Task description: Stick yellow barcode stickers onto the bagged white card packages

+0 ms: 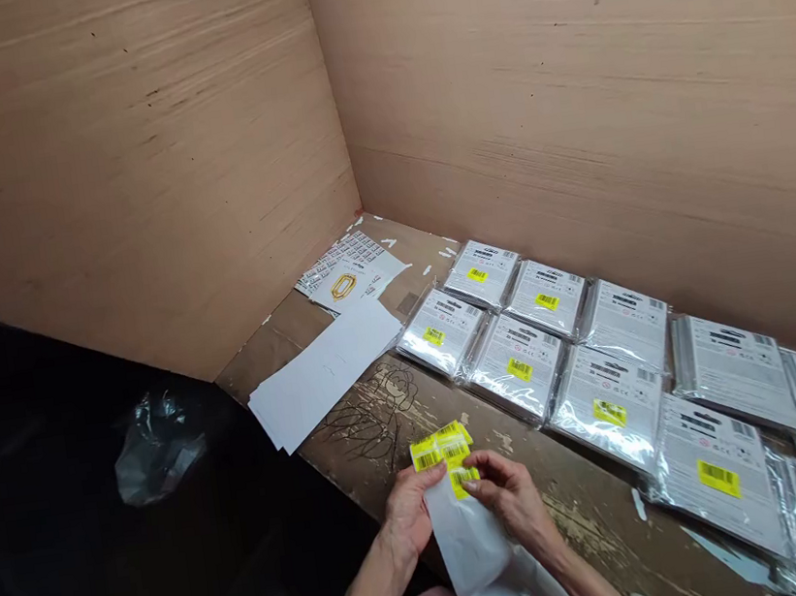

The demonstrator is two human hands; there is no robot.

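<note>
My left hand grips a white backing sheet near its top, thumb on the front. Yellow barcode stickers cover the sheet's upper end, and bare backing hangs down over my lap. My right hand pinches the edge of the lowest yellow barcode sticker between thumb and finger. To the right lie two rows of stacked packs in clear plastic. Several packs bear a yellow barcode sticker on top; a few in the back row, such as this pack, show none.
White paper strips lie at the table's left edge, with printed sheets behind them. Brown board walls enclose the back and left. A clear plastic bag lies in the dark area at left. The table top is scuffed and scribbled on.
</note>
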